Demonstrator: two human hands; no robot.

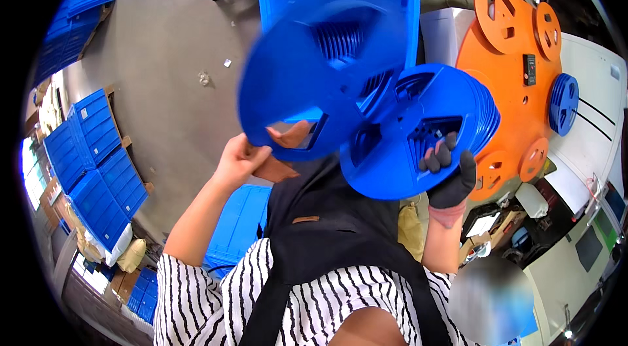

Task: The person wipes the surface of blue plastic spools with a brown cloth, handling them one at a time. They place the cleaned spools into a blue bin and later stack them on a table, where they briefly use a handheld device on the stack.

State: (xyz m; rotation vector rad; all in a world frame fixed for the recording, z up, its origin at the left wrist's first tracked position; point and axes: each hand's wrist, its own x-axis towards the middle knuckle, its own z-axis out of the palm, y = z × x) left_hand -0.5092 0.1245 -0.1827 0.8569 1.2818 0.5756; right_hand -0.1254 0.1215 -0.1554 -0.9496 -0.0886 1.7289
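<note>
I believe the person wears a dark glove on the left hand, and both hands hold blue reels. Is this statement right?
Not quite: the head view shows the dark glove on the right hand, while the left hand looks bare. Both hands do hold blue reels.

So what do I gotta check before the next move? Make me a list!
1. Left hand on the big blue reel: ok, it pinches the lower left edge.
2. Right hand on the blue reel stack: ok, fingertips show in an opening.
3. Glove on the right hand: ok.
4. Big reel apart from the stack: cannot tell, they overlap in the picture.
5. Clear view into the blue bin: not ok, the big reel blocks much of it.
</note>
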